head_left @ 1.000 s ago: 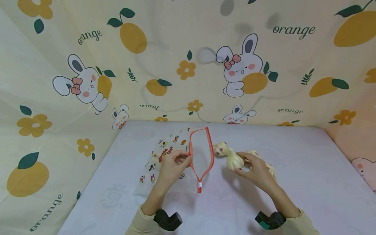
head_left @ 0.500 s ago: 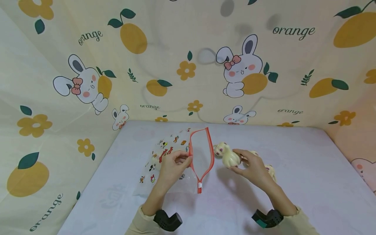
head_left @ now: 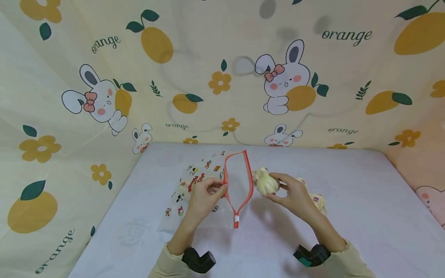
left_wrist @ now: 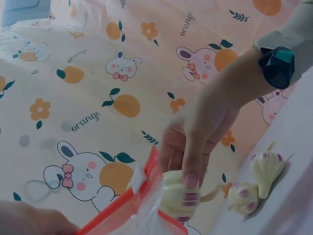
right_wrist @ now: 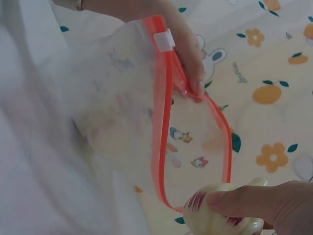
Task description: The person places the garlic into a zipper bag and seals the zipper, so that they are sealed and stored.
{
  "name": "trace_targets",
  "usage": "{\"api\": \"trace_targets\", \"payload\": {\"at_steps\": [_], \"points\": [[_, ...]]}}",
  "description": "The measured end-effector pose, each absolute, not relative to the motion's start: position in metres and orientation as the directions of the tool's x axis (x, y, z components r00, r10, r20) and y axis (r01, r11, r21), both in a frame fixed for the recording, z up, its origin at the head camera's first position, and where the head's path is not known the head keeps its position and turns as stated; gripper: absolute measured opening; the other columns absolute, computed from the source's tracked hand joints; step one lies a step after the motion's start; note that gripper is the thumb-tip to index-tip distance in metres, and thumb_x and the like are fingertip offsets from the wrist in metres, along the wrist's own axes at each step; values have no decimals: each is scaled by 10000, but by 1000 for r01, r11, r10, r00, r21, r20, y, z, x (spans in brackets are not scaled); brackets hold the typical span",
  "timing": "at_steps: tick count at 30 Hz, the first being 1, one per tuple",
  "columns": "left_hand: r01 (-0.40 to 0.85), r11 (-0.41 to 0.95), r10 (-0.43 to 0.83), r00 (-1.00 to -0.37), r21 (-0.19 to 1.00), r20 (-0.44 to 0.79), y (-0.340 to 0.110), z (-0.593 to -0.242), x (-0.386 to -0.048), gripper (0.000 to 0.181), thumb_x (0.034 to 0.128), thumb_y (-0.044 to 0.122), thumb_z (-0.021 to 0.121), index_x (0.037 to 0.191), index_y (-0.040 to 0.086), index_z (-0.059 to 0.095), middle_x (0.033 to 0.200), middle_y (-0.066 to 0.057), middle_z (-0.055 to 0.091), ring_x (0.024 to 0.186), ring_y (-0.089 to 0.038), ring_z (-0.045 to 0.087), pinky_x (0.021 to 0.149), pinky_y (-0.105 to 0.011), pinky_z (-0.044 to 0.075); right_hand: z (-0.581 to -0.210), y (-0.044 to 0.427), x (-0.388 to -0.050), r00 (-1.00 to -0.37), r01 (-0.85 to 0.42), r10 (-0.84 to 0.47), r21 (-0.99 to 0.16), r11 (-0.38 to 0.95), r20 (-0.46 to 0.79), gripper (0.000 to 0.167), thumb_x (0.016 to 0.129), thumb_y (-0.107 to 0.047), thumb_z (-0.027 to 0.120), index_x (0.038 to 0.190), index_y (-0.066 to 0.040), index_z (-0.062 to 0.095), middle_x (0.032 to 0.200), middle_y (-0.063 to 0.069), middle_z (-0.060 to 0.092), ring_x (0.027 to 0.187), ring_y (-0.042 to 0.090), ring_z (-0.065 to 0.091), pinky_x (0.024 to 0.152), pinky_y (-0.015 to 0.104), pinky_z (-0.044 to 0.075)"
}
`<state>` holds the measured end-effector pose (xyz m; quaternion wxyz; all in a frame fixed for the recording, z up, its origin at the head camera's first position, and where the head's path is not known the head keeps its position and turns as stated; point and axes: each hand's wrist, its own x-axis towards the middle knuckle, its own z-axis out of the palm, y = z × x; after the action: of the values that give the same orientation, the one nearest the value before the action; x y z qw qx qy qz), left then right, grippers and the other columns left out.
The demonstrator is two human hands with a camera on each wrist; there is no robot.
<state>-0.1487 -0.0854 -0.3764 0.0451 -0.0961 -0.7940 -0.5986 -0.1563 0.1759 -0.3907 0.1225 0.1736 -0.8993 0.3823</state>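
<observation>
My left hand (head_left: pixel 207 195) pinches the near side of the red-edged mouth of a clear zip bag (head_left: pixel 184 193) with cartoon prints. The bag lies on its side, its mouth gaping to the right. In my right hand (head_left: pixel 295 195) is a pale garlic bulb (head_left: pixel 267 185) with purple streaks, held between thumb and fingers just right of the bag's mouth. The right wrist view shows this garlic bulb (right_wrist: pixel 215 210) close to the red rim, with the white slider (right_wrist: pixel 164 41) at one end. Another garlic bulb (head_left: pixel 263 170) is mostly hidden behind the held one.
Two more garlic bulbs lie right of my right hand, one garlic bulb (head_left: pixel 318 201) plainer to see and one garlic bulb (head_left: pixel 301 181) partly covered by the hand. A white cloth covers the table (head_left: pixel 361 185); a printed curtain (head_left: pixel 194 69) stands behind.
My right hand has moved left with the garlic bulb, toward the bag's mouth, now covering most of the bulb behind. My left hand and the bag have stayed in place.
</observation>
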Motion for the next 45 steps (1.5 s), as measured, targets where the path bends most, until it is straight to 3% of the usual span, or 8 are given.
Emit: {"api": "trace_targets", "payload": {"at_steps": [22, 34, 45], "points": [[191, 261, 84, -981, 946, 175, -84, -376, -149, 101, 843, 46, 710, 932, -1, 718, 844, -179, 721, 652, -97, 680, 598, -117, 523, -380, 152, -159, -872, -488, -265, -697, 526, 411, 565, 704, -46, 834, 1208, 50, 598, 1197, 229, 653, 1066, 350, 637, 837, 366, 589], [189, 253, 78, -982, 949, 175, -85, -374, -147, 114, 844, 51, 711, 945, -1, 717, 851, -184, 724, 644, -62, 676, 605, -119, 528, -380, 139, -159, -880, -474, -276, -686, 552, 386, 561, 702, -54, 838, 1210, 7, 608, 1156, 178, 666, 1004, 281, 664, 834, 337, 593], [218, 241, 78, -976, 945, 206, -86, -372, -147, 141, 852, 64, 705, 955, -32, 710, 866, -206, 723, 673, -179, 708, 605, -116, 524, -386, 132, -159, -888, -460, -290, -700, 547, 357, 551, 728, -54, 820, 1228, 15, 601, 1181, 192, 659, 1019, 305, 667, 858, 366, 585]]}}
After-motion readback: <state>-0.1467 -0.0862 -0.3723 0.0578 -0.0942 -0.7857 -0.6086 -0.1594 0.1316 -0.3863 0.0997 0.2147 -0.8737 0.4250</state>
